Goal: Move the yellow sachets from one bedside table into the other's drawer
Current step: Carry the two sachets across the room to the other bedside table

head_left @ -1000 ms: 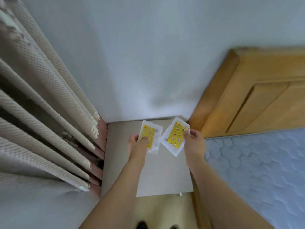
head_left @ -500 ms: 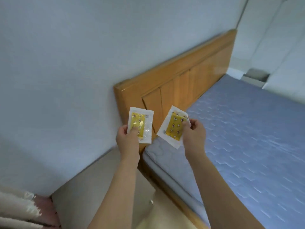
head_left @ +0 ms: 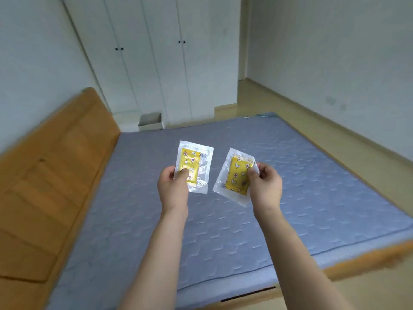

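Observation:
Two yellow sachets in clear wrappers are held up in front of me over the bed. My left hand (head_left: 173, 187) pinches the left sachet (head_left: 194, 165) by its lower left corner, thumb on its face. The right sachet (head_left: 237, 175), tilted a little, is pinched at its right edge by my right hand (head_left: 264, 185). Across the bed, beside the headboard's far end, stands the other bedside table (head_left: 127, 121) with its drawer (head_left: 150, 122) pulled open. The table the sachets came from is out of view.
A blue-grey quilted mattress (head_left: 290, 198) fills the middle, in a wooden frame with a wooden headboard (head_left: 51, 175) on the left. White wardrobe doors (head_left: 156, 59) stand behind the far table. Pale wood floor (head_left: 301, 113) runs round the foot of the bed on the right.
My view has swung right, from the near bedside table and curtains to the whole bed and the far table. Both hands keep their sachets, held in much the same way.

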Demonstrator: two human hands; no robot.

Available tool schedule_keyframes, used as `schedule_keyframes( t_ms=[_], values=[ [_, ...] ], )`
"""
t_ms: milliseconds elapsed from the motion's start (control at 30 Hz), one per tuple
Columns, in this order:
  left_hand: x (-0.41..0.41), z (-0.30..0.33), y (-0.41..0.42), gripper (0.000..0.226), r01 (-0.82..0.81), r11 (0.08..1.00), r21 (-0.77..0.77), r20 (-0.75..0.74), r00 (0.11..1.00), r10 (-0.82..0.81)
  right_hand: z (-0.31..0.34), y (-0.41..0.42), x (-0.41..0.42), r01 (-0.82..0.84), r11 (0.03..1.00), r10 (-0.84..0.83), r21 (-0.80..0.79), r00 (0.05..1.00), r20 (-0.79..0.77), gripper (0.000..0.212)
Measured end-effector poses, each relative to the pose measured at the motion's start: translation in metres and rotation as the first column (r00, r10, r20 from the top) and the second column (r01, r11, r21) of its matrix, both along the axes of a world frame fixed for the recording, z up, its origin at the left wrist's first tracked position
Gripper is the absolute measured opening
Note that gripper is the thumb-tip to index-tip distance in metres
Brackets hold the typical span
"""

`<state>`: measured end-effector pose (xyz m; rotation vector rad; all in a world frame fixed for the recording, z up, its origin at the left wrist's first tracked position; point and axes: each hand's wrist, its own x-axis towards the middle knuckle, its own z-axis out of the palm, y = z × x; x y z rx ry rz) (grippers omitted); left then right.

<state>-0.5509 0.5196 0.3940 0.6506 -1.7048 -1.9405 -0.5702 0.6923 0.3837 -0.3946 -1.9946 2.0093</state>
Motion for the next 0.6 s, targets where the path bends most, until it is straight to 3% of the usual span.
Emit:
schedule_keyframes(
  t_ms=[167, 300, 600],
  values=[
    [-0.064, -0.006, 0.223, 0.007, 0.295, 0.955, 0.016, -0.021, 0.955, -0.295, -0.004, 0.226, -0.008, 0.269, 0.963, -0.269, 0.023, 0.963, -0.003, 0.012],
    [-0.085, -0.008, 0.391, 0.008, 0.493, 0.869, 0.050, -0.020, 0.870, -0.492, -0.009, 0.381, 0.007, 0.455, 0.889, -0.456, 0.044, 0.890, 0.005, 0.013],
    [-0.118, -0.010, 0.662, 0.009, 0.759, 0.651, 0.026, 0.013, 0.650, -0.759, -0.028, 0.626, 0.014, 0.723, 0.691, -0.723, 0.026, 0.689, 0.053, 0.012]
  ],
)
